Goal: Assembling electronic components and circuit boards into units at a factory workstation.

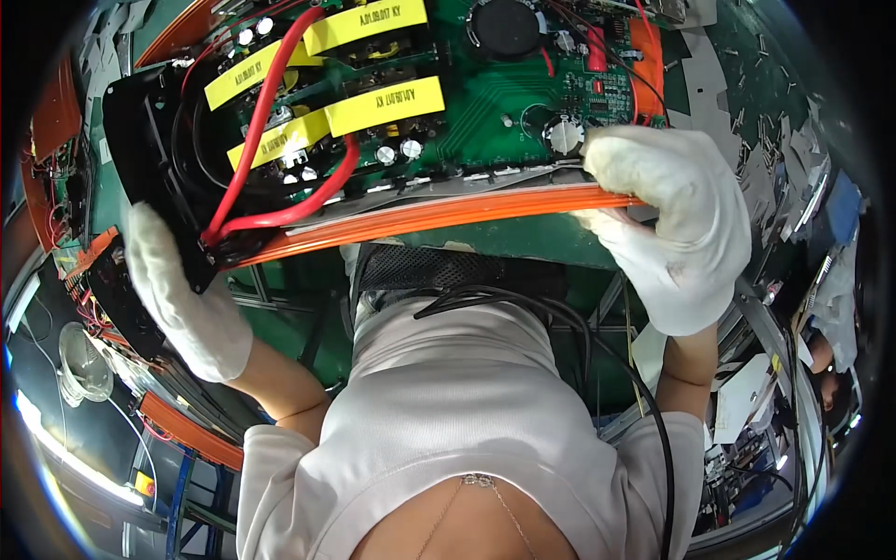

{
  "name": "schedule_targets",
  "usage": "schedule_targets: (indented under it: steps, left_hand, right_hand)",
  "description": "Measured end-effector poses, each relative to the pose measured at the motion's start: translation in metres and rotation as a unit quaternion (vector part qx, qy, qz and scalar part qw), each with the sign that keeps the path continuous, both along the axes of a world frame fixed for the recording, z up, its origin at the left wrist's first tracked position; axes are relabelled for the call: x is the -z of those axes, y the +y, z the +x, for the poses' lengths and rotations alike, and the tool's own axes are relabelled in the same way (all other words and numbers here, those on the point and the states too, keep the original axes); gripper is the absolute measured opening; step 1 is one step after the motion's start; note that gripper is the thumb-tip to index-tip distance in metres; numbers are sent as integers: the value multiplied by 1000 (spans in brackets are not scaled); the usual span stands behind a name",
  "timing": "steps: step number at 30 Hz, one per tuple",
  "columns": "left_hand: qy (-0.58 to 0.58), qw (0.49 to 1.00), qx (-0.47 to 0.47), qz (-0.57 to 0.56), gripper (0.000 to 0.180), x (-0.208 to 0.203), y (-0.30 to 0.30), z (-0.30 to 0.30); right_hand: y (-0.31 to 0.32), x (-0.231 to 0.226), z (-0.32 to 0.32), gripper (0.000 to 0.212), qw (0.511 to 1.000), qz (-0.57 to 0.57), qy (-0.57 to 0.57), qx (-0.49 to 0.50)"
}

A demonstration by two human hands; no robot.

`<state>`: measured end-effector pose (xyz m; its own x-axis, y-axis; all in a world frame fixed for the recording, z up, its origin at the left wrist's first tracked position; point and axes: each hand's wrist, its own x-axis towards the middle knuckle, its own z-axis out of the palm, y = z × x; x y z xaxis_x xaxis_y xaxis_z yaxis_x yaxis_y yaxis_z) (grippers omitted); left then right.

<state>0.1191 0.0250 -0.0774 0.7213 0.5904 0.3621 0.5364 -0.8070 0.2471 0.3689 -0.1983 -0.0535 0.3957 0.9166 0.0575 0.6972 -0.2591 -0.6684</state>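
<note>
Seen from the head camera, a person in white cotton gloves grips a large electronic assembly at both ends, holding it just above the lap and in front of a green worktop (747,65).

The left hand (177,289) is closed around the black end panel (154,159) of the assembly, fingers curled up its outer face; how the thumb sits cannot be told, since it is hidden behind the panel. The left forearm rises from the lower edge and angles outward to the left.

The right hand (677,219) clamps the opposite end, thumb on top beside a silver capacitor (565,135) and fingers folded underneath, pinching the orange base plate (448,215) between them. The right forearm comes up almost vertically, wrist bent inward.

The assembly's green circuit board (485,103) lies face up between the two hands, tilted slightly down toward the left. Yellow labelled strips (383,105) cover its components, and a thick red cable (266,112) loops across it down to the black end panel. A round black coil (504,26) sits near the board's far edge.

A black cord (597,355) trails over the person's pale shirt. More orange-edged units (182,429) stand stacked at the lower left.
</note>
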Motion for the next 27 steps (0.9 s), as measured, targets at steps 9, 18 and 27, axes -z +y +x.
schedule_targets:
  steps: [9,18,27]
  left_hand:
    - [-141,902,-227,-339,47,-16,-21,44]
    - [-199,965,-169,-23,38,-26,-37,74]
    - [97,970,217,-51,44,-35,-86,125]
  right_hand:
    - [2,5,-2,37,999,54,-1,6]
    - [4,0,2,34,998,36,-26,-38]
    - [0,3,-4,31,996,45,-74,-8]
